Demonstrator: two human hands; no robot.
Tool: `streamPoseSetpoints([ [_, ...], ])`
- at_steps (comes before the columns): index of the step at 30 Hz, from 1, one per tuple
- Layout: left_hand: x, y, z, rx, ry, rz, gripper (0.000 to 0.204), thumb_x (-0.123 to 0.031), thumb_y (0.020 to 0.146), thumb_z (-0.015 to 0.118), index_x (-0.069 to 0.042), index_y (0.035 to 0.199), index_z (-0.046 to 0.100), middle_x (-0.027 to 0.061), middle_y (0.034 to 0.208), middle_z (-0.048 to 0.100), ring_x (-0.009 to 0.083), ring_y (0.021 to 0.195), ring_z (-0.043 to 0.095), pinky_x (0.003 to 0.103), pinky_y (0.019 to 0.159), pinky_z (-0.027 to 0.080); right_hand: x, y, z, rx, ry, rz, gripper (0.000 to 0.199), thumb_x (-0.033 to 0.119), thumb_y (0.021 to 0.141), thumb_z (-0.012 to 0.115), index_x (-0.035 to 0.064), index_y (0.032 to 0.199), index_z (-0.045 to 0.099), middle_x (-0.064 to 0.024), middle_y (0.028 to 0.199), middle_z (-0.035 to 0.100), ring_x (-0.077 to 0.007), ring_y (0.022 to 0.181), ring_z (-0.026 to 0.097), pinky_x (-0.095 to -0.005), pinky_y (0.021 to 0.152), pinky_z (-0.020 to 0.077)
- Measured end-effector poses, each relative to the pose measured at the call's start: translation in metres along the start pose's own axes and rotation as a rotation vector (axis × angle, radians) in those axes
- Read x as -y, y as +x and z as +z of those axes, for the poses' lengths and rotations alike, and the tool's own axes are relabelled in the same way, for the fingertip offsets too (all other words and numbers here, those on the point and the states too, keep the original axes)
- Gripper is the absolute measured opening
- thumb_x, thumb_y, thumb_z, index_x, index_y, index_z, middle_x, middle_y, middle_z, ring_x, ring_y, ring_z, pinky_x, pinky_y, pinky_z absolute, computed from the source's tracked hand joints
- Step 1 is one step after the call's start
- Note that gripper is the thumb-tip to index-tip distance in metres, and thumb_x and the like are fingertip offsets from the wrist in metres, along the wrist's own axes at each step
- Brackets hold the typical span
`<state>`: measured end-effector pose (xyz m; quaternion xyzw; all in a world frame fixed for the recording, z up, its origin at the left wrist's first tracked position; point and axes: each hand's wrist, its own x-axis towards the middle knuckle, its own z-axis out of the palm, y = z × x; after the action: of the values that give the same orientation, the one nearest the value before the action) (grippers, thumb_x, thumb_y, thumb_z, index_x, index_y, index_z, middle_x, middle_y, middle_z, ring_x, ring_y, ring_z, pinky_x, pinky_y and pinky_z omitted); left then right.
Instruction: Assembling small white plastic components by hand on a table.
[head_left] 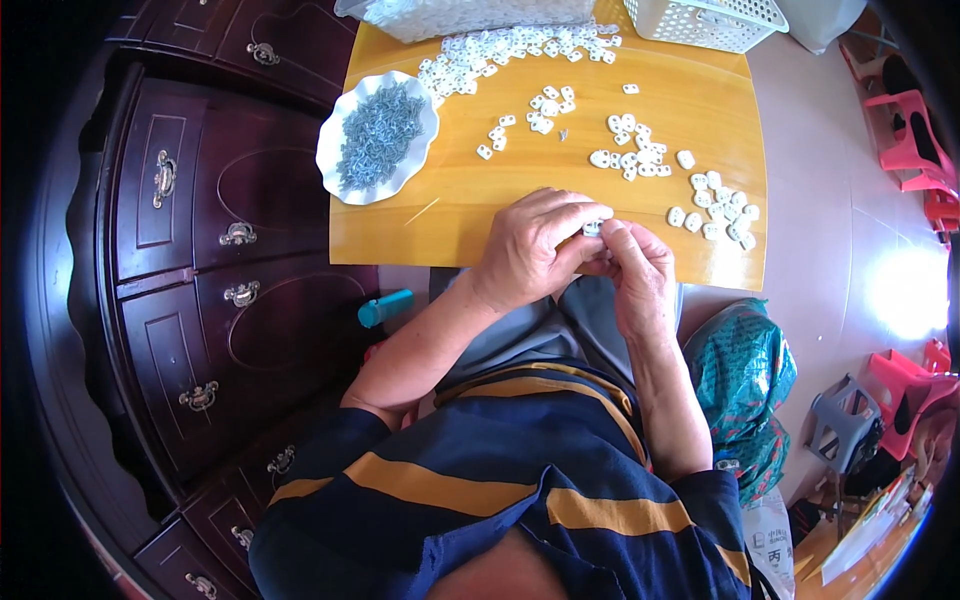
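A: Head view: where's the white piece (592,228)?
B: Pinched between left hand (535,245) and right hand (640,265), probably for steadiness, near the worktop's (465,210) six o'clock edge.
A: And the dish (328,150) of metal bits (378,135)?
B: Ten o'clock from them, presumably within easy left reach.

Navy short-sleeved shirt (500,432) — broad mustard stripes (430,482) across it — and grey trousers (500,328).

Dish (326,150) on table (390,235), left | hardware (378,138) in it | loose pieces (693,222) right | basket (715,32) behind them
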<state>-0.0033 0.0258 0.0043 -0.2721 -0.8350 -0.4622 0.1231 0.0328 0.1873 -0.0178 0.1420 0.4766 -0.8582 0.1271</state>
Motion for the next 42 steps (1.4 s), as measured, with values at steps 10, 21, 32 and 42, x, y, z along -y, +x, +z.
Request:
streamPoseSetpoints([
  [10,-0.001,0.003,0.003,0.009,-0.033,0.039,0.029,0.000,0.079,0.078,-0.002,0.106,0.071,0.0140,0.095,0.073,0.0317,0.081,0.070,0.038,0.070,0.057,0.006,-0.004,0.001,-0.065,-0.029,-0.027,0.023,0.020,0.101,0.065,0.0006,0.094,0.075,-0.0021,0.078,0.070,-0.0085,0.072,0.063,-0.0239,0.070,0.0504],
  [21,-0.005,0.003,0.018,-0.002,-0.042,0.061,0.024,-0.007,0.080,0.076,-0.003,0.103,0.072,0.0131,0.094,0.073,0.0321,0.083,0.069,0.041,0.074,0.057,0.012,-0.012,-0.012,-0.069,-0.113,-0.064,0.023,0.020,0.103,0.062,0.0028,0.091,0.072,-0.0013,0.078,0.067,-0.0085,0.071,0.060,-0.0236,0.068,0.0473],
  [32,0.000,-0.008,0.015,0.148,-0.018,-0.069,0.026,-0.010,0.084,0.079,-0.002,0.107,0.073,0.0152,0.098,0.074,0.0322,0.087,0.072,0.039,0.075,0.058,0.037,0.016,-0.058,-0.163,-0.736,-0.232,0.027,0.023,0.102,0.062,-0.0011,0.095,0.073,-0.0024,0.074,0.069,-0.0074,0.070,0.061,-0.0257,0.066,0.0497],
  [42,0.012,-0.020,-0.001,0.124,-0.040,-0.112,0.013,-0.010,0.087,0.074,-0.002,0.097,0.074,0.0136,0.091,0.073,0.0324,0.083,0.071,0.041,0.074,0.057,0.089,0.037,-0.066,-0.333,-1.093,-0.265,0.023,0.021,0.098,0.066,-0.0006,0.095,0.074,-0.0060,0.083,0.073,-0.0113,0.071,0.064,-0.0279,0.070,0.0531],
])
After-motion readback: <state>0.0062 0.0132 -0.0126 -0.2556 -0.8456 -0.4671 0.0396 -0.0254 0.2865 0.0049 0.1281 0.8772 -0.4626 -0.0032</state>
